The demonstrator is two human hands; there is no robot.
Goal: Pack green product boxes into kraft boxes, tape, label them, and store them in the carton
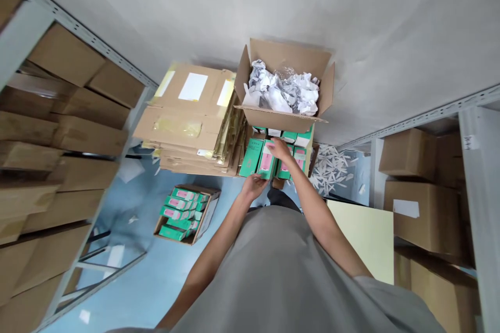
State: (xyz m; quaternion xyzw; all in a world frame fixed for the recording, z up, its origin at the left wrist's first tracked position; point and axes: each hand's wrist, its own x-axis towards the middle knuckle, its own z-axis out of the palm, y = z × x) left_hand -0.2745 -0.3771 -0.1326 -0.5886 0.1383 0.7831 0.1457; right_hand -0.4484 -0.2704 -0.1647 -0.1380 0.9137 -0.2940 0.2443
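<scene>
A green box with a pink front panel (266,162) is between my two hands, in front of the open carton. My left hand (254,186) grips its near end, fingers curled at the lower edge. At the far end, my right hand (281,150) closes its fingers on the top of the same box; its fingertips partly cover the pale upper part. A plain green box (251,157) lies just to the left. More green boxes with pink fronts (300,158) sit to the right, partly hidden by my right hand and forearm.
Behind stands an open carton (287,117) of crumpled white paper (276,94). Flattened cardboard (183,125) is stacked to its left. A carton of green boxes (203,218) rests on the blue floor. Shelves of brown cartons (424,216) flank both sides; white strips (330,169) lie at right.
</scene>
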